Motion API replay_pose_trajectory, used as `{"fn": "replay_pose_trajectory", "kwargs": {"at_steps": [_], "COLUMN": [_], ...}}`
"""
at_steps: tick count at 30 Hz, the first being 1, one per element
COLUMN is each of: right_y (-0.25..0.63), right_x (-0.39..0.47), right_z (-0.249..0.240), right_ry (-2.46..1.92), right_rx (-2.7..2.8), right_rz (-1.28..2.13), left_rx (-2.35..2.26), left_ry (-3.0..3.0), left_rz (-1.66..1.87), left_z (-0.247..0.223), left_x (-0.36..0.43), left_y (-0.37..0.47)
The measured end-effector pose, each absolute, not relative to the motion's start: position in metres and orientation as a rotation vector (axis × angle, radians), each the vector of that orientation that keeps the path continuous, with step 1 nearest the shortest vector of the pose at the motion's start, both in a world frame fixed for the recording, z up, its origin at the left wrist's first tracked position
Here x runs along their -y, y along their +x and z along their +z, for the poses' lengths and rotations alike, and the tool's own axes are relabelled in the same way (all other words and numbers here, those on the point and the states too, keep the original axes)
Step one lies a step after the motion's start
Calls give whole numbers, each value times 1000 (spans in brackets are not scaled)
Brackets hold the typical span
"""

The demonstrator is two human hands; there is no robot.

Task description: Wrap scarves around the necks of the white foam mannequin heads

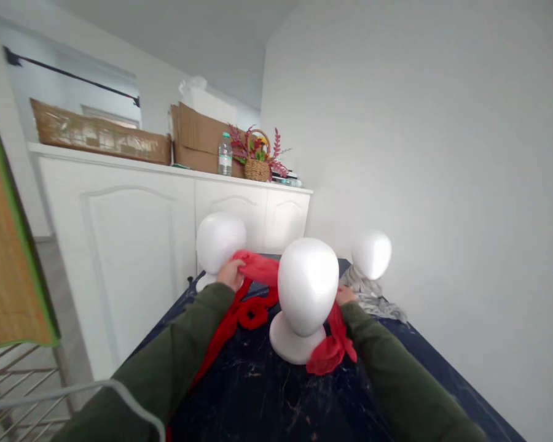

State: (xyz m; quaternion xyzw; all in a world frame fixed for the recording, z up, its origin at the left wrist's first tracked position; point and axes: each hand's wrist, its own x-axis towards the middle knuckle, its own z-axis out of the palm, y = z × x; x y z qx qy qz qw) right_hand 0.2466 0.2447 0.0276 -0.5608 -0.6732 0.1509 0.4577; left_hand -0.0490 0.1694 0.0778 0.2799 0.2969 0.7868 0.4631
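A white foam mannequin head [307, 286] stands on the dark marbled table [267, 399] right in front of me. A red scarf [256, 267] runs behind it from side to side. My left hand [231, 274] grips the scarf to the left of the head. My right hand [345, 295] is partly hidden behind the head and holds the scarf's other end, which hangs down in a bunch at the head's base. More red cloth trails along my left sleeve.
Two more white foam heads stand further back, one left [219, 240], one right [371, 253] with a grey scarf [371, 298] at its base. White cabinets [133, 245] carry cardboard boxes, a water bottle [225, 155] and a flower basket [257, 161]. A wire rack [23, 393] is at my left.
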Motion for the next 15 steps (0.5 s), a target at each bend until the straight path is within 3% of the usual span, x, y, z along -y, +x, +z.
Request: {"fn": "replay_pose_trajectory", "kwargs": {"at_steps": [3, 6, 12, 15], "right_y": [252, 260, 239, 227], "right_x": [-222, -209, -170, -141], "right_z": [-37, -68, -72, -68], "right_ry": [-1334, -1280, -1070, -1081], "right_rx": [1546, 1441, 1064, 1121], "right_rz": [589, 752, 1239, 1191], "left_rx": [-788, -751, -863, -903], "left_ry": [762, 871, 895, 913], "left_rz": [1833, 1533, 1267, 1190], "left_z": [25, -6, -26, -36], "left_x": [-136, -103, -83, -86], "left_y": [-37, -25, 7, 21]}}
